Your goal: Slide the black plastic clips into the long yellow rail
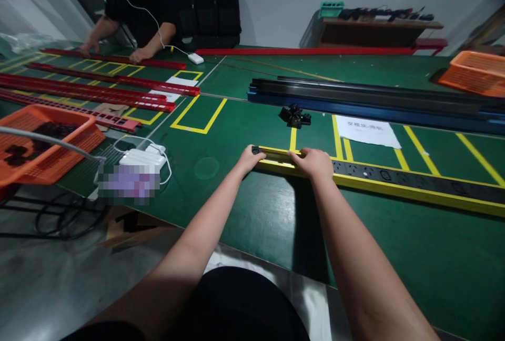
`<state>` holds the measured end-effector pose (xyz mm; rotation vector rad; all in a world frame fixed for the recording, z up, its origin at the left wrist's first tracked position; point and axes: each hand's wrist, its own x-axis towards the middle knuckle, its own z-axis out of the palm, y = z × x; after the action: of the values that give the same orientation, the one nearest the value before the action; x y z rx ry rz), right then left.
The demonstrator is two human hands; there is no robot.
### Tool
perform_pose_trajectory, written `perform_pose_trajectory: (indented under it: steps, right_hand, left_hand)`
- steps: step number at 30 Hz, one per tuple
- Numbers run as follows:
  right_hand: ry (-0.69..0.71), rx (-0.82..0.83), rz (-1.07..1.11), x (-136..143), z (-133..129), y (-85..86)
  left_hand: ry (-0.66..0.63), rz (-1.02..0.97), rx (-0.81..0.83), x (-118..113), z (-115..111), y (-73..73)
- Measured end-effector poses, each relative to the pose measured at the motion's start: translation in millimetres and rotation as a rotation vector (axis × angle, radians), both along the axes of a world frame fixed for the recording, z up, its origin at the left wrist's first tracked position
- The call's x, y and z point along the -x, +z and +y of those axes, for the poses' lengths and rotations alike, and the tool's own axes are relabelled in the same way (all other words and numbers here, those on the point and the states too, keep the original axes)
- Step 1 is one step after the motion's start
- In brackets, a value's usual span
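Observation:
A long yellow power strip housing (394, 193) lies along the front of the green table, with black socket modules (382, 175) set in its channel to the right. My left hand (249, 160) is closed around its left end, thumb over the top beside a small black piece (255, 150) in the channel. Farther right, my right hand (319, 164) grips the same housing, with its thumb at the channel. Between both hands a stretch of open channel shows. Just beyond the housing sits a small pile of black socket modules (294, 116).
Dark blue and black rails (355, 100) lie behind, near a paper sheet (369, 131). Red rails (106, 86) cover the left, where a co-worker's hands (140, 56) touch one. Orange baskets (84, 120) (479, 70) and a white charger (142, 158) with cables flank the table.

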<state>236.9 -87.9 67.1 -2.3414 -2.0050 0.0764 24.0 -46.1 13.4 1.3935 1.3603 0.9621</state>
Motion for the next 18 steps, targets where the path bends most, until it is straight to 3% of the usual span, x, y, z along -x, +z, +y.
perform_pose_trajectory:
  steps: [6,10,13,18]
  right_hand:
    - [0.004,-0.016,-0.012,-1.3,0.2,-3.0]
    - [0.009,-0.023,-0.013,-1.4,-0.4,-3.1]
    - [0.007,-0.022,-0.011,-0.6,-1.0,-2.2]
    - [-0.004,-0.020,-0.005,0.1,-1.8,-0.6]
  left_hand:
    - [0.160,-0.013,-0.132,-3.4,-7.2,-9.6]
    - [0.293,-0.023,-0.286,-6.7,-18.3,-10.6]
    - [0.401,-0.040,-0.309,-8.3,-30.0,-10.0]
    - [0.416,-0.036,-0.324,-9.5,-40.7,-11.2]
